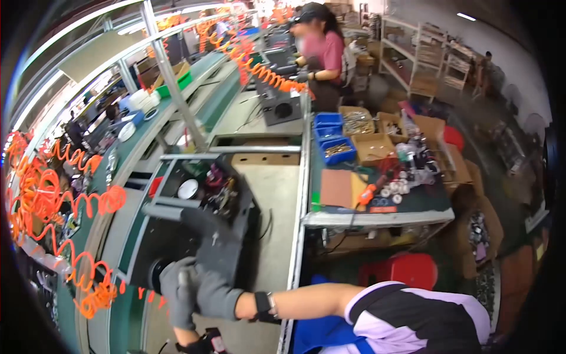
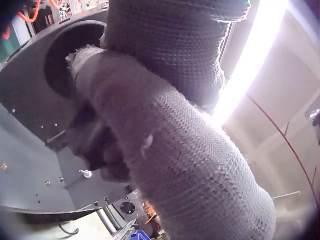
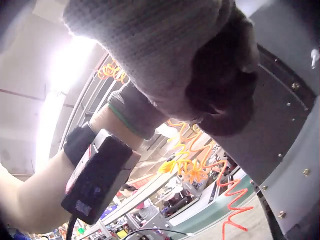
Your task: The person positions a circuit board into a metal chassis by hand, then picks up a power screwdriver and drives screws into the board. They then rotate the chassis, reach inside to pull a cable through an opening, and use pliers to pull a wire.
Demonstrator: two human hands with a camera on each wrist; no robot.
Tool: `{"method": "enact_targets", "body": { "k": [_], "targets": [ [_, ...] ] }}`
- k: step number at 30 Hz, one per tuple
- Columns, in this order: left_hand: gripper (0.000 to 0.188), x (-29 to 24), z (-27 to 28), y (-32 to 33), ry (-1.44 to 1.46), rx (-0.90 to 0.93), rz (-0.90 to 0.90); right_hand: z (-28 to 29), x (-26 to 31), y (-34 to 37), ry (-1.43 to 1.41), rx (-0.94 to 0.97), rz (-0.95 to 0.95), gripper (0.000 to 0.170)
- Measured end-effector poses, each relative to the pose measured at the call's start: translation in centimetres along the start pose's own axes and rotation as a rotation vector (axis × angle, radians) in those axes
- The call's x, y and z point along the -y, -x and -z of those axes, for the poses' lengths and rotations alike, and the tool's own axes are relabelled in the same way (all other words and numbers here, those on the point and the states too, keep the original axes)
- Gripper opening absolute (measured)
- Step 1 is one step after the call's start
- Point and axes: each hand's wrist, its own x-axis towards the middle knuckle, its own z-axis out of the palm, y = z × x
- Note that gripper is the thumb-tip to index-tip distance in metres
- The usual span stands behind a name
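Both hands wear grey knit gloves and meet close together at the lower end of a black metal cabinet (image 1: 159,248), beside its round dark opening (image 1: 158,271). My left hand (image 1: 178,292) comes up from the bottom of the head view, its fingers bent. Against it lies my right hand (image 1: 218,297), reaching in from the right. In the left wrist view, gloved fingers (image 2: 165,135) cross in front of the round opening (image 2: 65,60). Curled, shadowed fingers (image 3: 225,85) show in the right wrist view; I cannot tell what they hold. A small white post (image 2: 86,173) stands on the panel.
Orange coiled hoses (image 1: 53,194) hang at the left. A side table (image 1: 377,218) carries blue bins (image 1: 337,150), cardboard boxes and small parts. A red stool (image 1: 407,270) stands below it. Farther up the line, another person (image 1: 324,50) works at a black box (image 1: 280,106).
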Motion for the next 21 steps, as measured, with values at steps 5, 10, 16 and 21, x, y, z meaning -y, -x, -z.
{"method": "enact_targets", "body": {
  "k": [5,10,16,21],
  "targets": [
    [0.054,-2.3,1.9,3.4,-0.032,-0.084,0.114,1.9,2.4,2.3,-0.180,0.086,0.030,0.049],
    [0.055,-1.6,1.7,4.6,-0.059,-0.084,0.153,3.7,-1.9,5.6,-0.402,0.060,0.260,0.067],
    [0.051,-3.7,2.2,4.4,-0.090,-0.034,0.118,5.4,-19.0,12.6,-0.161,0.197,-0.005,0.066],
    [0.044,-6.5,1.9,2.9,-0.056,-0.066,0.203,12.8,-32.9,18.6,-0.150,0.152,-0.499,0.061]
  ]
}}
